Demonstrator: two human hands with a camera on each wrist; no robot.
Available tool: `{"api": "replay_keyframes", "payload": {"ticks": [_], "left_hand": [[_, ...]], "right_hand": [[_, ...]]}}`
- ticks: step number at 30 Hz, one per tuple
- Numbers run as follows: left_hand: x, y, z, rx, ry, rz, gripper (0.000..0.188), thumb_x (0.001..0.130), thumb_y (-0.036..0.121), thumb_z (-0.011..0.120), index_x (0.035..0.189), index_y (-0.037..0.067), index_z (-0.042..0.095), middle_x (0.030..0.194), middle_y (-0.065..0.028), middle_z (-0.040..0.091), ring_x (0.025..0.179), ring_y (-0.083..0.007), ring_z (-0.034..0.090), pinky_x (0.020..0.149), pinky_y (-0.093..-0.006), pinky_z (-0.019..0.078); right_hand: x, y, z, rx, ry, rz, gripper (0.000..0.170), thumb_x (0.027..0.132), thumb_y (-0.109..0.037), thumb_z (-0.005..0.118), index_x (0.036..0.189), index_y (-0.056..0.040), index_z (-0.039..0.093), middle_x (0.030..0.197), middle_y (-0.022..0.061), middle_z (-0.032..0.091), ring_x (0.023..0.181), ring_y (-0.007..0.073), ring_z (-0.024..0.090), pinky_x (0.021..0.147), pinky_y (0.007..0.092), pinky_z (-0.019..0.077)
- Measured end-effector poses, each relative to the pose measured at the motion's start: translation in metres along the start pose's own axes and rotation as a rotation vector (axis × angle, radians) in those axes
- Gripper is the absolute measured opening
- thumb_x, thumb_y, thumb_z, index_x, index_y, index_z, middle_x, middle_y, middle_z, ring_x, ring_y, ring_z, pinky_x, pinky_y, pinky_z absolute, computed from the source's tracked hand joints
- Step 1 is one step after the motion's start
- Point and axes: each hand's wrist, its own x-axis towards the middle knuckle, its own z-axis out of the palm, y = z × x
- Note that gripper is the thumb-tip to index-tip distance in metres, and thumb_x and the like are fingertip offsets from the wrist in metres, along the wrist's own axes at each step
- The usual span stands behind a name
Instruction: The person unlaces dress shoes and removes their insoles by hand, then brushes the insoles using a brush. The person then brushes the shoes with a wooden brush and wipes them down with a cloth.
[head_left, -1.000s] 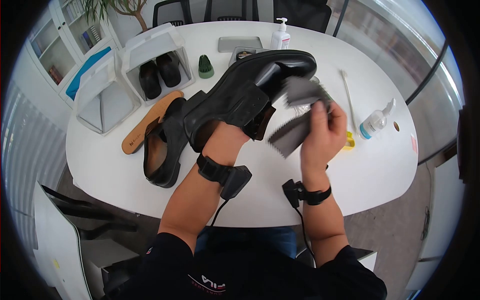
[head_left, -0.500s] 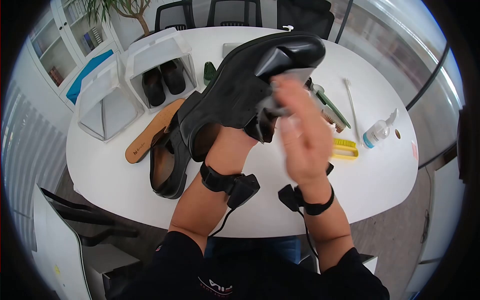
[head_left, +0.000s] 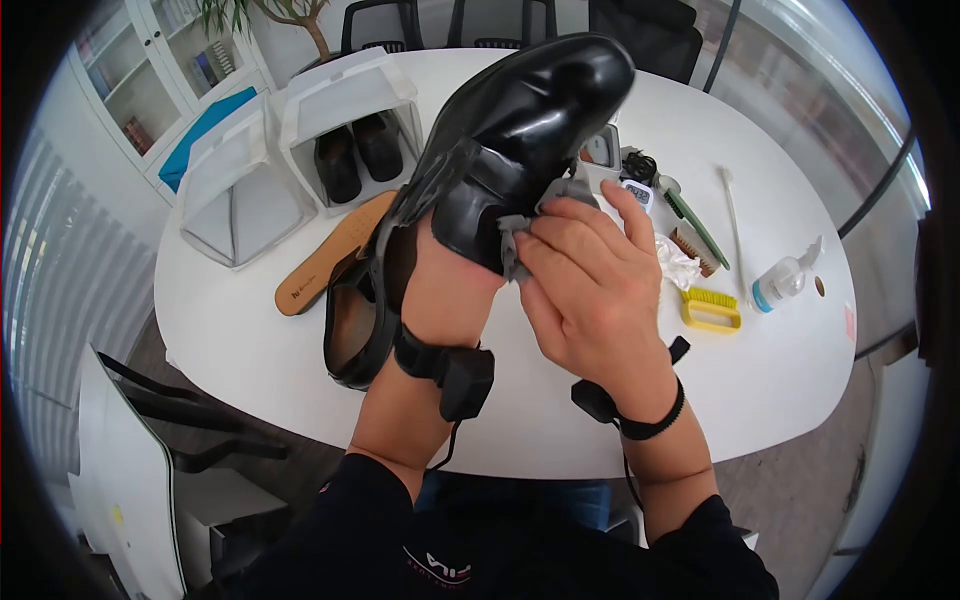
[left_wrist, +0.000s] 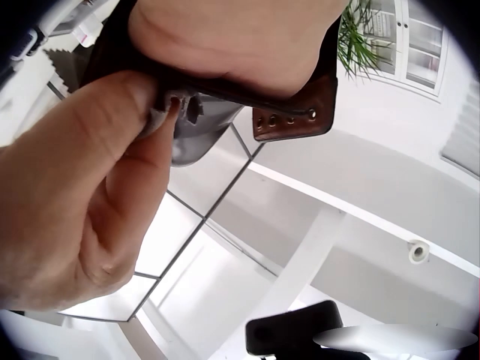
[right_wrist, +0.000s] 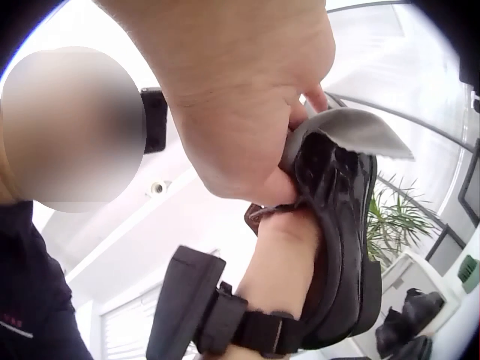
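A glossy black shoe (head_left: 535,110) is held up over the table, toe pointing up and right in the head view. My left hand (head_left: 458,265) reaches inside it through the opening; its fingers are hidden there. In the left wrist view the heel of this hand (left_wrist: 232,37) shows beside a brown-lined flap with eyelets (left_wrist: 296,116). With thumb and fingers my right hand (head_left: 600,290) pinches a grey cloth (head_left: 513,245) against the shoe's lacing area. Part of the cloth (right_wrist: 360,133) spreads over the upper in the right wrist view.
Another black shoe (head_left: 347,350) and a tan insole (head_left: 330,255) lie left of the held shoe. Beyond stand clear-sided boxes (head_left: 395,100), one with dark shoes inside. At the right are a yellow brush (head_left: 712,312), green-handled brush (head_left: 700,228), crumpled white tissue (head_left: 675,262) and pump bottle (head_left: 780,283).
The shoe has turned, its toe now pointing more upward. My right hand, earlier holding the cloth raised away from the shoe, has come in to its lacing area. The head view has shifted.
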Motion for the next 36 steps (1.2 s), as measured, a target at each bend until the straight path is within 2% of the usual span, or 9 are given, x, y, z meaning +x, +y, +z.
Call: {"api": "replay_keyframes", "payload": {"ticks": [6, 12, 14, 17, 20, 23, 25, 29, 36], "left_hand": [[-0.023, 0.019, 0.012, -0.293, -0.005, -0.12, 0.041, 0.105, 0.02, 0.062, 0.142, 0.003, 0.057, 0.128, -0.0111, 0.068, 0.115, -0.0196, 0.067, 0.096, -0.0309, 0.0559], [-0.019, 0.01, -0.009, 0.249, 0.021, 0.074, 0.036, 0.105, 0.02, 0.061, 0.134, -0.001, 0.062, 0.123, -0.0124, 0.07, 0.108, -0.021, 0.07, 0.087, -0.035, 0.0609], [-0.014, 0.005, -0.035, -0.535, -0.098, -0.233, 0.034, 0.106, 0.021, 0.059, 0.131, -0.002, 0.063, 0.123, -0.0126, 0.07, 0.104, -0.0227, 0.07, 0.085, -0.0386, 0.0617], [-0.015, 0.006, -0.024, -0.479, 0.081, -0.243, 0.033, 0.107, 0.021, 0.057, 0.131, -0.002, 0.063, 0.122, -0.0129, 0.07, 0.104, -0.0229, 0.07, 0.087, -0.0402, 0.0612], [-0.006, -0.009, -0.024, -0.502, 0.125, -0.273, 0.034, 0.108, 0.019, 0.054, 0.136, 0.0, 0.06, 0.126, -0.0137, 0.068, 0.108, -0.0237, 0.069, 0.091, -0.0382, 0.0601], [-0.008, -0.019, -0.019, -0.438, 0.049, -0.278, 0.037, 0.108, 0.019, 0.053, 0.14, 0.0, 0.058, 0.132, -0.0136, 0.066, 0.114, -0.0228, 0.068, 0.096, -0.0356, 0.0584], [-0.004, -0.032, -0.023, -0.653, 0.054, -0.281, 0.046, 0.109, 0.03, 0.046, 0.138, -0.003, 0.059, 0.133, -0.0204, 0.068, 0.116, -0.0344, 0.069, 0.099, -0.0468, 0.0588], [-0.009, -0.036, -0.029, -0.575, -0.062, -0.21, 0.044, 0.108, 0.027, 0.048, 0.138, -0.003, 0.059, 0.133, -0.0199, 0.067, 0.116, -0.0334, 0.069, 0.1, -0.0457, 0.0583], [-0.012, -0.048, -0.023, -0.752, -0.113, -0.321, 0.042, 0.106, 0.023, 0.055, 0.14, -0.002, 0.058, 0.134, -0.0177, 0.067, 0.117, -0.0301, 0.068, 0.103, -0.042, 0.0567]], "right_hand": [[0.007, 0.001, -0.031, 0.03, -0.009, 0.058, 0.026, 0.064, -0.005, 0.077, 0.091, -0.0046, 0.075, 0.098, 0.0058, 0.068, 0.096, 0.026, 0.065, 0.097, 0.0471, 0.0448], [0.0, -0.002, -0.017, -0.066, -0.021, -0.056, 0.024, 0.065, -0.01, 0.071, 0.088, -0.005, 0.074, 0.095, 0.0037, 0.066, 0.088, 0.0235, 0.06, 0.081, 0.0379, 0.045], [0.0, -0.003, -0.02, 0.06, -0.101, -0.066, 0.023, 0.064, -0.01, 0.071, 0.086, -0.0054, 0.073, 0.093, 0.003, 0.066, 0.087, 0.0224, 0.06, 0.078, 0.0362, 0.0454], [-0.003, 0.001, -0.014, 0.164, -0.181, -0.09, 0.02, 0.063, -0.008, 0.073, 0.083, -0.0064, 0.071, 0.089, 0.0021, 0.067, 0.08, 0.0199, 0.063, 0.066, 0.0331, 0.0484], [-0.006, 0.013, -0.001, -0.014, 0.072, 0.03, 0.022, 0.064, -0.004, 0.073, 0.086, -0.0059, 0.071, 0.088, 0.0043, 0.068, 0.068, 0.0214, 0.064, 0.053, 0.0326, 0.0498], [-0.01, 0.012, 0.001, -0.077, 0.096, 0.198, 0.024, 0.068, 0.003, 0.076, 0.091, -0.0051, 0.073, 0.089, 0.0067, 0.07, 0.074, 0.0272, 0.069, 0.059, 0.0359, 0.0537], [-0.011, 0.011, 0.002, -0.056, 0.074, 0.143, 0.025, 0.068, 0.003, 0.076, 0.091, -0.0054, 0.073, 0.089, 0.0066, 0.07, 0.074, 0.0269, 0.069, 0.059, 0.0354, 0.0536], [-0.006, 0.02, -0.007, 0.086, 0.011, -0.028, 0.02, 0.067, -0.005, 0.073, 0.086, -0.0084, 0.071, 0.086, 0.0033, 0.066, 0.069, 0.0214, 0.065, 0.055, 0.0328, 0.0497], [-0.012, 0.018, -0.01, -0.125, -0.042, 0.14, 0.018, 0.068, 0.001, 0.075, 0.082, -0.0081, 0.07, 0.076, 0.0042, 0.061, 0.063, 0.026, 0.059, 0.053, 0.0379, 0.0471]]}}
